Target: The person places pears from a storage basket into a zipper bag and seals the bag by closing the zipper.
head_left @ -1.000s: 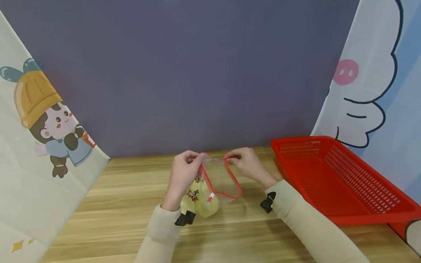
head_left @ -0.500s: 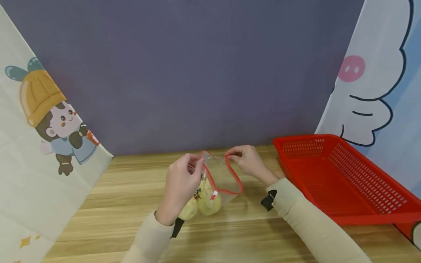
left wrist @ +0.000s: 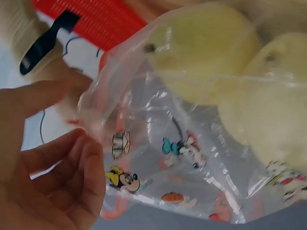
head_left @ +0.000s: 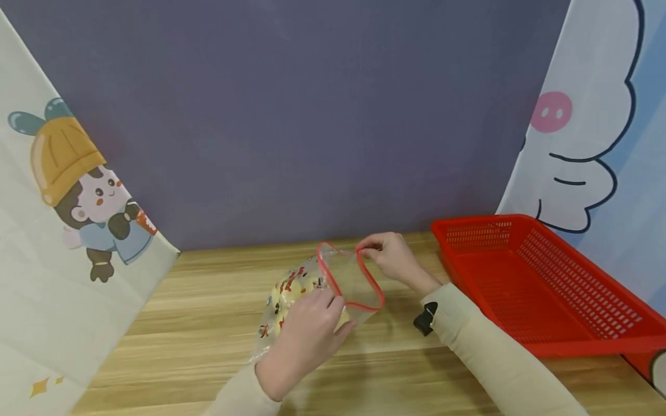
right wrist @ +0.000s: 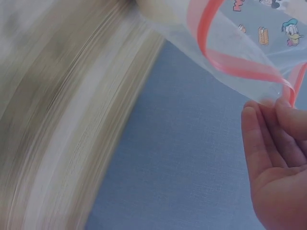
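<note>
Clear printed zip bag [head_left: 307,289] with yellow fruit [left wrist: 211,52] pinched at its red rim by the right hand [head_left: 392,257], left hand [head_left: 307,341] laid relaxed on the bag's near side, red basket [head_left: 541,283] at right on wooden table [head_left: 208,323]

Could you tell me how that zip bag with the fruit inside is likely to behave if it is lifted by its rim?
The bag looks like thin, crinkled clear film, so it would probably sag. Its rounded yellow fruits would likely settle at the low end and swing. The right hand pinches only the red rim, which might slip.
</note>
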Motion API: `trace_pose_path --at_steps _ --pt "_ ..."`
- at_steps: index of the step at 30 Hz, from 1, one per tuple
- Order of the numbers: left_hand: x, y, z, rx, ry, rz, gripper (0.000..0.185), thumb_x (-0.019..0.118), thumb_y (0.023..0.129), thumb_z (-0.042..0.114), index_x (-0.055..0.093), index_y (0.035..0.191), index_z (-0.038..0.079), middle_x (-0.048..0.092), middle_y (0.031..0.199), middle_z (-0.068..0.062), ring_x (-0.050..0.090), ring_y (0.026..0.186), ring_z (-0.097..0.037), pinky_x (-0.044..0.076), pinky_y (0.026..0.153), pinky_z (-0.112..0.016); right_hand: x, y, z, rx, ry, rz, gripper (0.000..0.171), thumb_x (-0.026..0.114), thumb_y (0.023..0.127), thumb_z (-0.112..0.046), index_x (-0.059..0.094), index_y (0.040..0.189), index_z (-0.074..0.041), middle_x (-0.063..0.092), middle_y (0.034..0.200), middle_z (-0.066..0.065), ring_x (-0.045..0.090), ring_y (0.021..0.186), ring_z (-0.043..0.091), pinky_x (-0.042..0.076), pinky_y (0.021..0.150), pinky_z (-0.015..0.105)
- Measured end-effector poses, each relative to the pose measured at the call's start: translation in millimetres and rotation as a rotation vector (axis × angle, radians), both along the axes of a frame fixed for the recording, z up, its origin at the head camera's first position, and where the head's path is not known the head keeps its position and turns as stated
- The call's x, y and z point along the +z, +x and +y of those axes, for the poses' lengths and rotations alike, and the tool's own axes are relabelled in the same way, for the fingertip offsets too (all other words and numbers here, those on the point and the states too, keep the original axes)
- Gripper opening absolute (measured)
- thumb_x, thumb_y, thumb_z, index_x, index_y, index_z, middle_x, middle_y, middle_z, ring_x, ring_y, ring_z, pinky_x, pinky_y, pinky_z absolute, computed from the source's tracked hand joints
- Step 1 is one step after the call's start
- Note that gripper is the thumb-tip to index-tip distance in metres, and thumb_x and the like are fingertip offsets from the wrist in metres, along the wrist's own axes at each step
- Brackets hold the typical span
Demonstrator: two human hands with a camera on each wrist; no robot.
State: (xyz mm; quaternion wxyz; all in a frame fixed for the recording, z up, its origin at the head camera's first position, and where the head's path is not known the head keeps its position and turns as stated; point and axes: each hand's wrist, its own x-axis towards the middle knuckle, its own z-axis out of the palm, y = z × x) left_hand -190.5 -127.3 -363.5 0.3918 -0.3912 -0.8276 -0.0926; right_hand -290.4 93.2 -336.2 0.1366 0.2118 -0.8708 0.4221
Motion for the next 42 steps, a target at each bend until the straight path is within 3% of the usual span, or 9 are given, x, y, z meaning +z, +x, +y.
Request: trace_pose_path --at_steps 5,11,17,23,30,35,42 --pt "-6.2 -1.8 1.2 0.061 -0.018 0.049 0.029 0.091 0.070 0.014 0.064 0.078 0.007 0.056 0.073 -0.002 0.053 0.058 -0.016 0.047 0.048 -0.026 -0.1 0.0 1.8 -0.002 -0.003 0.002 0.012 0.071 0.093 -0.001 0.080 0.099 -0.007 0.077 0.096 0.006 0.071 0.087 0.021 0.062 0.072 0.034" --pt "-2.8 -5.9 -4.0 0.073 0.088 0.009 0.026 0.087 0.072 0.008 0.061 0.076 0.008 0.053 0.070 -0.001 0.052 0.057 -0.017 0.046 0.044 -0.028 3.0 -1.5 6.3 -0.020 -0.032 -0.022 0.011 0.071 0.094 -0.004 0.080 0.099 -0.008 0.076 0.094 0.004 0.071 0.086 0.024 0.061 0.070 0.034" --pt "11.9 -13.3 -11.9 0.013 0.195 0.047 0.021 0.079 0.072 0.000 0.060 0.076 0.009 0.056 0.070 0.001 0.051 0.057 -0.012 0.046 0.047 -0.023 12.4 -3.2 10.3 -0.053 -0.063 -0.010 0.009 0.073 0.094 -0.007 0.080 0.099 -0.008 0.077 0.092 0.002 0.071 0.085 0.021 0.061 0.071 0.035" --pt "26.7 -22.5 -19.9 -0.044 0.313 0.046 0.016 0.075 0.079 -0.005 0.062 0.086 0.002 0.061 0.077 -0.006 0.060 0.066 -0.018 0.055 0.053 -0.028 24.0 1.7 14.7 -0.074 -0.092 -0.017 0.010 0.070 0.096 -0.008 0.079 0.101 -0.010 0.076 0.093 0.003 0.072 0.089 0.025 0.059 0.073 0.035" --pt "41.7 -33.5 -33.6 -0.045 0.407 0.030 0.009 0.069 0.091 -0.005 0.062 0.097 -0.008 0.061 0.083 -0.016 0.062 0.065 -0.023 0.057 0.052 -0.031 33.3 7.3 20.2 -0.111 -0.122 0.008 0.010 0.067 0.099 -0.008 0.076 0.105 -0.007 0.074 0.092 0.008 0.069 0.084 0.024 0.055 0.066 0.031" --pt "50.7 -42.0 -42.3 -0.028 0.478 0.018 0.008 0.068 0.094 -0.004 0.061 0.098 -0.008 0.060 0.084 -0.018 0.058 0.065 -0.024 0.054 0.051 -0.035 38.2 8.4 20.6 -0.114 -0.147 0.048 0.010 0.067 0.099 -0.008 0.074 0.105 -0.005 0.073 0.094 0.011 0.067 0.081 0.020 0.055 0.065 0.029" --pt "62.8 -55.2 -48.6 -0.015 0.562 -0.069 0.009 0.065 0.097 -0.001 0.063 0.099 -0.009 0.061 0.088 -0.019 0.057 0.070 -0.026 0.052 0.057 -0.035 46.4 12.6 21.1 -0.125 -0.246 0.066 0.011 0.067 0.099 -0.009 0.072 0.104 -0.001 0.070 0.095 0.015 0.065 0.083 0.027 0.056 0.069 0.024"
